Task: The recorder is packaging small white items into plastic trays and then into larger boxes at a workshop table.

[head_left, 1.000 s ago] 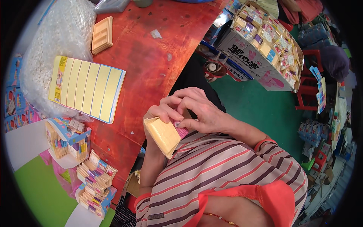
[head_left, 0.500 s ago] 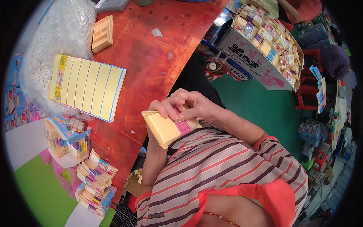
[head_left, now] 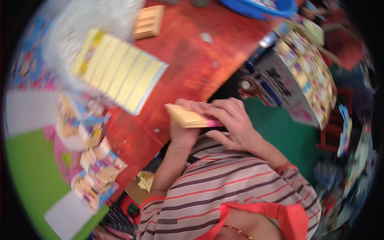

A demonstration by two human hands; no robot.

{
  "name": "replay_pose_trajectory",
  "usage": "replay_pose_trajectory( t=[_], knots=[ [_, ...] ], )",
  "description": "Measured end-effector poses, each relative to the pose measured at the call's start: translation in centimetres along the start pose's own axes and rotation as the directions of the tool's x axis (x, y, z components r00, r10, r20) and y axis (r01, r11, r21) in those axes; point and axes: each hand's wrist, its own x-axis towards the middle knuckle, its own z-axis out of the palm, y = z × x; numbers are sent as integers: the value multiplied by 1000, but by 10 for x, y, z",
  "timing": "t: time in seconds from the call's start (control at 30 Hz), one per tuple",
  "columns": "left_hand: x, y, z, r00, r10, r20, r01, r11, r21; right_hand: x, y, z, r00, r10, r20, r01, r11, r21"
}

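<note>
— Where was the pack (head_left: 186,117)?
— In the left grip (head_left: 183,136), which was closed around it. The right grip (head_left: 236,125) was partly open, fingers over the pack's pink band (head_left: 212,123), thumb apart from it.
— And past them?
— The red tabletop (head_left: 188,72) lay ahead, a yellow sheet (head_left: 120,72) on it left of the left grip. Right of the right grip stood a heaped carton (head_left: 297,105); far ahead, a blue basin (head_left: 250,13).

Pale yellow packet (head_left: 185,116) banded in pink; tabletop (head_left: 188,76) coloured red.
The shirt (head_left: 224,180) is striped in grey, coral and dark purple; the yellow sheet (head_left: 120,72) is lined in grey-blue.
</note>
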Motion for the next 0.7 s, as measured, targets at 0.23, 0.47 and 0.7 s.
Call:
replay_pose_trajectory(
  t=[0.23, 0.47, 0.7],
  knots=[
    [-22, 5, 19, 996, 91, 17, -91, 927, 365, -24, 20, 24, 824, 562, 69, -400, 491, 774],
    [-66, 45, 17, 991, 81, -108, 1, 796, 605, 8, -1, 57, 885, 384, 264, -404, 351, 844],
    [-106, 86, 16, 934, 282, -218, -44, 699, 713, 47, -34, 82, 874, 144, 465, -483, 368, 795]
  ],
)
